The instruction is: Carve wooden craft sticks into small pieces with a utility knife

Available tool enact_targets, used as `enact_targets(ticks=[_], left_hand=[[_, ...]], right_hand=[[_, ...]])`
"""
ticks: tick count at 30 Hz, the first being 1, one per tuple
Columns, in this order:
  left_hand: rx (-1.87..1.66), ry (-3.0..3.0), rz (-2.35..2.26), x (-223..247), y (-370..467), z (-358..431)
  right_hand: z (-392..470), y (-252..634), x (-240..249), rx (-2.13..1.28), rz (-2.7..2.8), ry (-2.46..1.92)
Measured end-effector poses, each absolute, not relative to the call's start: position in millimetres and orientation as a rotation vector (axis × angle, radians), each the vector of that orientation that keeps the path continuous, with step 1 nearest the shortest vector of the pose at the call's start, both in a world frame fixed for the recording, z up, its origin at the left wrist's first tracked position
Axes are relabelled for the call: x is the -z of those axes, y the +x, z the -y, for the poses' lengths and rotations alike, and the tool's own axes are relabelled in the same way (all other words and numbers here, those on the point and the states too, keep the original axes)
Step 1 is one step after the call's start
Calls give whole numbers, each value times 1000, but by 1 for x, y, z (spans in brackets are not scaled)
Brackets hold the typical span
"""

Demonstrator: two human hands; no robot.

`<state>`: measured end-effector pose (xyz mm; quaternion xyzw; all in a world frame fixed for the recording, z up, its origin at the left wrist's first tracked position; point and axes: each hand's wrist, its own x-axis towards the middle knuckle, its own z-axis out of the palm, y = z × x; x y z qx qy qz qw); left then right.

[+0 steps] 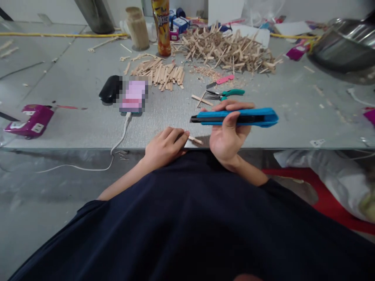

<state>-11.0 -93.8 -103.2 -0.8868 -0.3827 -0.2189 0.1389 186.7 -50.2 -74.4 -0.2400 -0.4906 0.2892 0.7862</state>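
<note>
My right hand (pixel 230 134) is closed around a blue utility knife (pixel 249 117), its black blade end pointing left above the table's front edge. Lower and to the left, my left hand (pixel 166 144) pinches a short wooden stick (pixel 195 140) between thumb and fingers, close to the tabletop. Just beyond the knife lie green-handled pliers (pixel 231 93) and a pink-handled knife (pixel 221 80). Two thin sticks (pixel 202 100) lie crossed beside the pliers.
A big heap of wooden sticks (pixel 225 50) and a smaller pile (pixel 164 74) spread across the back. A phone (pixel 133 95) with a white cable, a black case (pixel 110 89), a purple tape dispenser (pixel 32 121), a bottle (pixel 161 27) and a metal pot (pixel 342 50) stand around.
</note>
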Motion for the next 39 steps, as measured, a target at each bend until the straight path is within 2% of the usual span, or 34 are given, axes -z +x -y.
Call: enact_targets(ticks=[8, 18, 27, 39], left_hand=[[681, -2548, 1081, 107, -11, 93], [726, -2500, 1046, 107, -11, 93], [638, -2534, 1141, 107, -12, 93], [783, -2488, 1030, 108, -11, 92]], right_hand=[[52, 185, 81, -852, 1036, -195], [49, 196, 70, -1106, 1063, -188], [48, 191, 77, -1051, 1115, -113], [49, 190, 79, -1059, 1087, -235]])
